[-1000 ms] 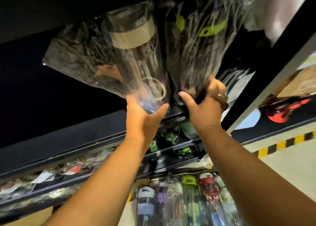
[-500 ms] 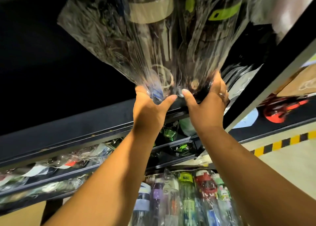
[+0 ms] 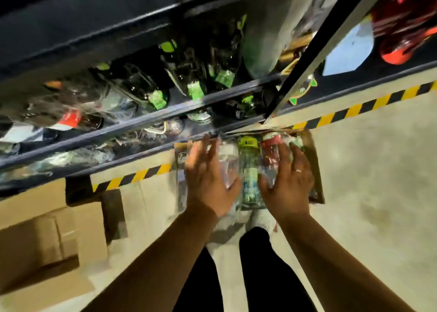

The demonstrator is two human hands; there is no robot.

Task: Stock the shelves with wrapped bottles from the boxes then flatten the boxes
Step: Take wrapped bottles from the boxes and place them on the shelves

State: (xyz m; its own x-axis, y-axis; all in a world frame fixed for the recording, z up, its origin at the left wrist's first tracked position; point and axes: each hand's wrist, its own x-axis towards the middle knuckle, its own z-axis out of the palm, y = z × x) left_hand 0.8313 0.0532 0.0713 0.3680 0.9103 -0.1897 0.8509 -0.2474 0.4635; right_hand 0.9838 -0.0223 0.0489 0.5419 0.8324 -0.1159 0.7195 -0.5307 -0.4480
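Fingers [image 3: 201, 147] of left hand [image 3: 208, 179] spread, holding nothing; right hand [image 3: 287, 179] likewise, probably poised for next pair. Beneath, frame centre: clear-wrapped plastic bottles [image 3: 248, 160] side by side in open brown cardboard box [image 3: 315, 165]. Dark metal shelves [image 3: 142, 122], upper left, partly stocked.

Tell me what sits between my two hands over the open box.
In the head view, a wrapped bottle with a yellow-green cap lies in the cardboard box, showing in the gap between the left hand and the right hand.
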